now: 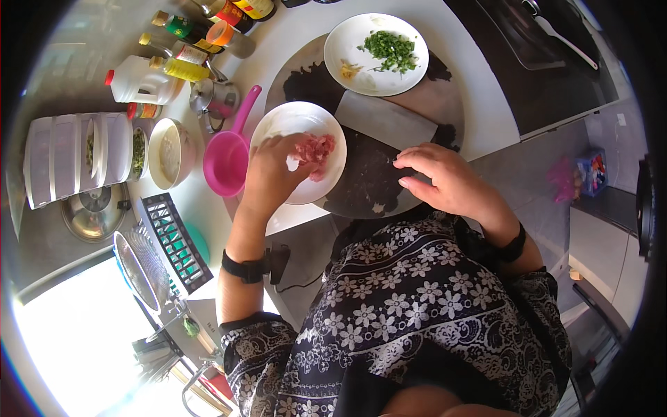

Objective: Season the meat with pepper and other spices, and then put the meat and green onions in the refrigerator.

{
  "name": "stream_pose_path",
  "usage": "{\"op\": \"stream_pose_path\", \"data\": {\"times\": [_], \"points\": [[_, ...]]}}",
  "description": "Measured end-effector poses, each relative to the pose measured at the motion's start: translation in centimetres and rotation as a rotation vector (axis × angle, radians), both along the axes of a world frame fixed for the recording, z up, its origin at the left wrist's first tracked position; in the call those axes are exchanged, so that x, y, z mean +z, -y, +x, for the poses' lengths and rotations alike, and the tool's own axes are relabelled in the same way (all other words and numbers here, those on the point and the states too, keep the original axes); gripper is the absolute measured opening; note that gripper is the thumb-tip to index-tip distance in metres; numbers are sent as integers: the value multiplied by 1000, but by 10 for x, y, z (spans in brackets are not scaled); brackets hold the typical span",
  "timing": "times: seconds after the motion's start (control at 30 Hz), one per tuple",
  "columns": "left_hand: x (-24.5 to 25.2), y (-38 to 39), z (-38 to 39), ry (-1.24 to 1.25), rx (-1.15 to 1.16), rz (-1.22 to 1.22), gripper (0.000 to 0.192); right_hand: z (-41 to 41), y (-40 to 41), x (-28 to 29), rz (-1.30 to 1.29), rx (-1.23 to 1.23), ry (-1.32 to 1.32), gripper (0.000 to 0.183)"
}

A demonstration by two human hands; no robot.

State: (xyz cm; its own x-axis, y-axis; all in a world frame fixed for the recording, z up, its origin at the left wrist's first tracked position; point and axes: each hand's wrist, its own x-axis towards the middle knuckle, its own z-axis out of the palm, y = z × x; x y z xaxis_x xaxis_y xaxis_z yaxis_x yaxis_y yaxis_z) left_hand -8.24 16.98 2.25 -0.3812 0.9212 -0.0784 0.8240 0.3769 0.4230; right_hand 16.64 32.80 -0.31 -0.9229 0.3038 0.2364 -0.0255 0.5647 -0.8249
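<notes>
My left hand (pixel 276 169) reaches into a white bowl (pixel 297 195), its thumb and fingers around a clump of raw chopped meat (pixel 316 151). Over the near right part of a round, dark-stained cutting board (pixel 365 177), my right hand (pixel 443 180) is held with thumb and fingers apart and nothing between them. The broad metal blade of a cleaver (pixel 385 120) lies flat on the board just beyond that hand; its handle is not visible. At the board's far side sits a white plate (pixel 341 41) with chopped green onion (pixel 393 51) and a little chopped yellowish ginger or garlic (pixel 349 69).
A pink ladle (pixel 226 161) lies left of the bowl, beside a cream bowl (pixel 172 154). Behind stand a metal pot (pixel 213 98), a white jug (pixel 138 81) and several sauce bottles (pixel 193 31). A dark cooktop (pixel 563 88) is at right, a strainer (pixel 143 271) at lower left.
</notes>
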Motion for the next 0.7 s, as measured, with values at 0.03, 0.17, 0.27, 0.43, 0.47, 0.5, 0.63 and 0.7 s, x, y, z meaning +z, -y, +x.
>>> {"op": "stream_pose_path", "data": {"times": [0.03, 0.17, 0.27, 0.43, 0.47, 0.5, 0.63, 0.7], "points": [[0, 0, -4, -170, -172, 30, 51, -1, 1, 0, -2, 18, 11, 21], [-23, -6, 0, -184, -204, -22, 48, -6, 6, 1, -1, 47, -17, 20], [-23, -8, -5, -213, -187, -205, 48, -5, 3, -1, 13, 40, -32, 21], [3, 5, -7, -16, -30, -177, 46, 5, -2, -5, -5, -30, 7, 21], [2, 8, -4, -136, -67, -92, 44, 6, -2, -6, -8, -32, 8, 21], [0, 12, -2, -259, -97, -5, 43, 5, -2, -7, -7, -20, 4, 21], [-26, 4, 6, -421, -38, 11, 43, -2, 0, -1, 16, 11, -16, 21], [-24, 5, 4, -397, -25, -103, 38, -3, -1, -1, 16, 13, -21, 21]]}}
